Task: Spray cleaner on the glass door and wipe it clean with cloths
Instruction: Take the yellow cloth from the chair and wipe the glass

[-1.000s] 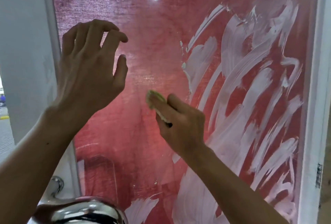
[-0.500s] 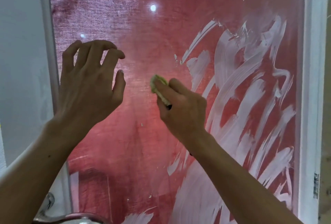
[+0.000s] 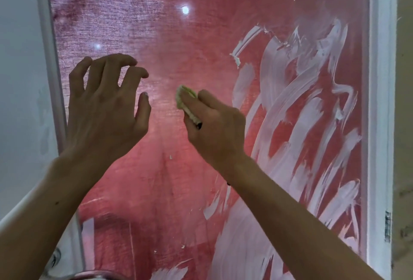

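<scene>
- The glass door [image 3: 169, 33] fills nearly the whole view, with red cloth showing through it and a white frame [image 3: 380, 100] down its hinge side. It is the landmark for everything below.
- White cleaner streaks [image 3: 297, 105] cover the part of the glass door nearest the frame, running from high on the pane down toward its bottom edge. The pane's middle and opposite side look mostly clear, apart from a few small flecks.
- Judging from that, the wiping step is in hand and roughly half done; no spray bottle is in view.
- The left hand [image 3: 105, 112] is held up near the door's clear side, empty, fingers spread and curled. I cannot tell whether the fingertips touch the glass.
- The right hand [image 3: 214, 127] is closed around a small yellow-green cloth [image 3: 185, 100], pressing it to the middle of the glass door, just beside the edge of the streaks.
- The next move likely calls for carrying the cloth across into the streaked area with firm, overlapping passes.
- The thick top ridges probably need extra pressure or a fresh fold of cloth.
</scene>
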Tool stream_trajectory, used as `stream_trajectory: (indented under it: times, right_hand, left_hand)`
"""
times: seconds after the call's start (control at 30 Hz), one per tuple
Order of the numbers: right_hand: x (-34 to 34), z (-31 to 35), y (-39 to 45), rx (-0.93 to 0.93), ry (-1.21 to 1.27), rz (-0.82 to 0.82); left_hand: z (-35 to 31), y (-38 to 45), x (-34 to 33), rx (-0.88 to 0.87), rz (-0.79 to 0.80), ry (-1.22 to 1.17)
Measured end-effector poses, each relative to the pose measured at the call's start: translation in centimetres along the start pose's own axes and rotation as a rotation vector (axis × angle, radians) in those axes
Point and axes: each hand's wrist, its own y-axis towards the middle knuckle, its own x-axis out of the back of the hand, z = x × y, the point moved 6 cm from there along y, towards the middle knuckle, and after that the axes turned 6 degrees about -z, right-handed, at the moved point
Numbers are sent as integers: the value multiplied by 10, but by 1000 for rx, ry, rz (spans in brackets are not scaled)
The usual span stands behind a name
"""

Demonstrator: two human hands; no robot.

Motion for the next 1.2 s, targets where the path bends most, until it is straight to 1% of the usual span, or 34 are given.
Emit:
stream_trajectory:
  times: [0.03,0.1,0.13,0.2,0.27,0.3,0.33,0.37,0.4,0.47,0.5,0.53,0.57,0.6,0.63,0.7,0.73,0.77,0.8,0.83,0.9,0.97,1.07,1.13,1.2]
  right_hand:
    - [0,-3,4,25,0,2]
    - [4,-19,23,-17,-68,-46]
    - [7,-30,35,-77,-121,-85]
    - [15,-53,61,-256,-194,-132]
    - [18,-68,75,-433,-205,-148]
    - [16,-67,75,-464,-204,-155]
    - [14,-57,73,-439,-190,-159]
    - [11,-41,67,-348,-167,-168]
    - [6,-21,59,-214,-133,-151]
    - [-7,10,41,43,-89,-7]
    - [-9,12,40,102,-79,26]
    - [-8,7,47,124,-84,14]
    - [-3,0,58,101,-112,-30]
    - [2,-12,70,36,-161,-82]
    - [7,-29,82,-70,-220,-119]
    - [14,-60,100,-306,-270,-123]
    - [17,-69,103,-382,-261,-133]
    - [17,-72,103,-409,-247,-143]
    - [15,-67,99,-399,-229,-148]
    - [12,-57,90,-352,-205,-159]
    - [4,-22,57,-169,-126,-151]
    - [-5,15,7,42,-30,-60]
    - [-8,42,-41,259,66,49]
    - [-7,39,-38,318,41,50]
    - [-3,25,-20,221,-2,14]
  left_hand:
    - [0,0,0,3,0,-5]
    - [-1,-1,0,9,6,-15]
    - [-1,-2,0,9,13,-14]
    - [-1,-3,-1,6,34,-5]
    - [-1,-4,-1,11,52,-2]
    - [-1,-4,-1,16,57,-3]
    - [-1,-4,0,17,58,-5]
    - [-2,-4,0,17,59,-6]
    - [-2,-3,0,16,58,-4]
    - [-2,-3,-1,15,55,4]
    - [-1,-3,-1,17,55,5]
    - [-1,-3,-1,20,56,2]
    - [-1,-3,-1,21,59,-4]
    - [-1,-4,-1,19,61,-9]
    - [-1,-4,-1,15,63,-12]
    - [-1,-6,1,6,63,-14]
    - [-2,-6,1,6,61,-15]
    - [-2,-6,1,10,61,-16]
    - [-1,-7,1,16,62,-18]
    - [-1,-7,1,22,64,-20]
    - [-1,-6,1,34,65,-26]
    - [-1,-6,0,39,72,-32]
    - [-1,-5,0,39,69,-38]
    - [-2,-6,1,27,62,-43]
    - [-1,-7,1,19,57,-45]
